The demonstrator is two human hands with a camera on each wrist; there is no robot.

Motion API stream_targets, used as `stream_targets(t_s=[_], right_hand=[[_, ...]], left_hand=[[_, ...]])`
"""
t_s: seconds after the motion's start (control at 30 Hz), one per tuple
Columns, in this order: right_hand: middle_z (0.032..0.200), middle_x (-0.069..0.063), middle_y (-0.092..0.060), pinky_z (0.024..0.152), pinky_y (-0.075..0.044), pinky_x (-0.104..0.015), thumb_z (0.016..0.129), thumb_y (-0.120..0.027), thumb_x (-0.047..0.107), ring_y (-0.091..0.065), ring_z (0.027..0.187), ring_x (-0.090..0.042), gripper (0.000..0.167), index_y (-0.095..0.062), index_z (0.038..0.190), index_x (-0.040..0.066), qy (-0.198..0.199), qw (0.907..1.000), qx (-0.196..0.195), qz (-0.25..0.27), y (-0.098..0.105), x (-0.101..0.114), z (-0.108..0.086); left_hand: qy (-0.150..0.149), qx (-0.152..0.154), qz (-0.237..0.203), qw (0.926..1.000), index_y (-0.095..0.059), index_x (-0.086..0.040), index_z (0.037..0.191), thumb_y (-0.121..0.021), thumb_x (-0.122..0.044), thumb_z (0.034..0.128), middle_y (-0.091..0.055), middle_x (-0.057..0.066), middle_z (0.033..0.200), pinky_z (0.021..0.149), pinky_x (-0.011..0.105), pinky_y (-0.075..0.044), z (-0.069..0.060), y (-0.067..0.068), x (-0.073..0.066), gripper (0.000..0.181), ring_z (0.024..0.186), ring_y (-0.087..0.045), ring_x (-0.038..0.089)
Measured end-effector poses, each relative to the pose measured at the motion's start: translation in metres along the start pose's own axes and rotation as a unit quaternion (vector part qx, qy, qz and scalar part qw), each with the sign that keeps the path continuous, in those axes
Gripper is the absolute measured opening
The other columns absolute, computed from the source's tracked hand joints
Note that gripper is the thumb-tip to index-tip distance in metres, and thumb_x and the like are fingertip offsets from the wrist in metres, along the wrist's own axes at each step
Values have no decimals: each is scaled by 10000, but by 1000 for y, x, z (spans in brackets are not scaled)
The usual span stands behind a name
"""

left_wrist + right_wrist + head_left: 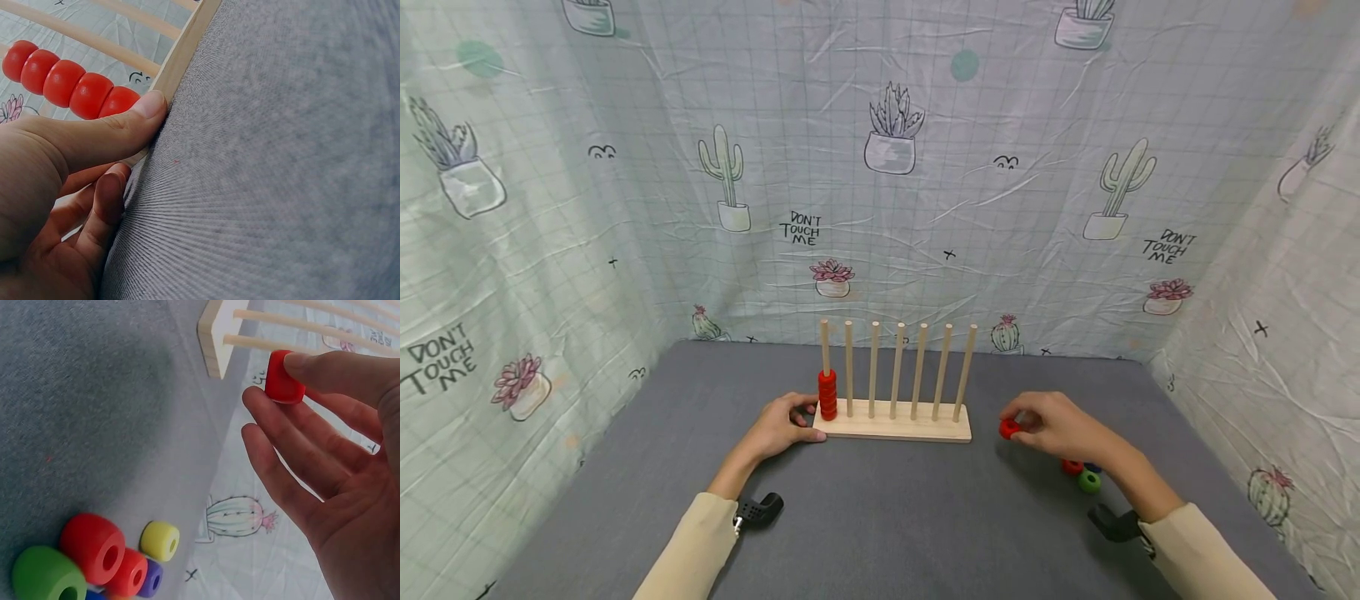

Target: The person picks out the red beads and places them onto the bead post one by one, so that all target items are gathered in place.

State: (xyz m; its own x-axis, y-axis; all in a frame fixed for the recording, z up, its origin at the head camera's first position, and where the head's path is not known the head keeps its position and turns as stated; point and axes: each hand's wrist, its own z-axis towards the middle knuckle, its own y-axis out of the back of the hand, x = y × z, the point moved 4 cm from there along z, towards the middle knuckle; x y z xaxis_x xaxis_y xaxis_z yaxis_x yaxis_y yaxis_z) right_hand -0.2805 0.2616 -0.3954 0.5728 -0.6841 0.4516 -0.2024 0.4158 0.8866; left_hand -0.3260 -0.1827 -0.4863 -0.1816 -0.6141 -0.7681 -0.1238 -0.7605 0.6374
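A wooden peg rack [891, 427] with a row of upright pegs stands on the grey tabletop. Several red beads [827, 395] are stacked on its leftmost peg. My left hand [784, 423] grips the left end of the base, its thumb [140, 115] along the front edge below the red beads. Off to the right of the rack, my right hand [1052, 422] pinches one red bead [285, 378] between thumb and fingers, above the table and apart from the pegs. The other pegs hold no beads.
Loose beads lie under and beside my right forearm: a green bead [47, 572], red beads [92, 547], a yellow bead [160, 540], a purple bead [150, 579] and a blue one partly hidden. A printed cloth [895, 208] hangs behind and along both sides of the table.
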Motion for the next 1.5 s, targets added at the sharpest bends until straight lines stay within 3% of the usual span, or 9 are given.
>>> stream_targets(t_s=[0.23, 0.53, 0.77, 1.0, 1.5], right_hand=[[1100, -44, -739, 750, -573, -232, 915, -765, 84, -706, 882, -84, 242, -740, 1156, 86, 5, 10000, 61, 21, -1, 5, 7], [1074, -32, -738, 768, -605, -332, 917, -733, 42, -714, 883, -116, 233, -741, 1149, 65, 189, 9998, 57, 31, -1, 19, 22], [1087, -25, -736, 784, -600, -320, 924, -736, 44, -707, 875, -98, 234, -747, 1153, 89, 271, 9996, 110, 4, -3, 30, 31], [1070, -39, -756, 811, -613, -397, 921, -741, 41, -735, 877, -145, 237, -744, 1158, 55, 389, 9991, 160, 62, -4, 42, 42], [1092, -21, -751, 848, -604, -350, 943, -737, 75, -738, 916, -153, 246, -741, 1189, 73, 465, 9979, 316, 335, -5, 63, 63]], left_hand=[[-15, 3, 28, 10000, -631, -13, 1395, -930, -243, 771, -677, 105, 1164, 770, 323, -473, 0, 0, 0, 729, 880, -596, 163], [18, 7, 19, 10000, -633, -18, 1396, -931, -242, 770, -672, 98, 1158, 766, 321, -475, -1, 0, 0, 728, 879, -597, 167], [10, 16, 25, 10000, -631, -22, 1399, -929, -243, 773, -672, 99, 1159, 764, 323, -469, -2, -1, 0, 728, 880, -593, 165], [-2, -14, 24, 10000, -632, -22, 1399, -927, -236, 776, -674, 103, 1164, 763, 316, -472, -2, -1, 1, 721, 880, -594, 162], [-54, -58, 32, 10000, -639, -22, 1390, -931, -246, 770, -674, 99, 1146, 756, 323, -467, 0, -1, 4, 721, 870, -589, 162]])
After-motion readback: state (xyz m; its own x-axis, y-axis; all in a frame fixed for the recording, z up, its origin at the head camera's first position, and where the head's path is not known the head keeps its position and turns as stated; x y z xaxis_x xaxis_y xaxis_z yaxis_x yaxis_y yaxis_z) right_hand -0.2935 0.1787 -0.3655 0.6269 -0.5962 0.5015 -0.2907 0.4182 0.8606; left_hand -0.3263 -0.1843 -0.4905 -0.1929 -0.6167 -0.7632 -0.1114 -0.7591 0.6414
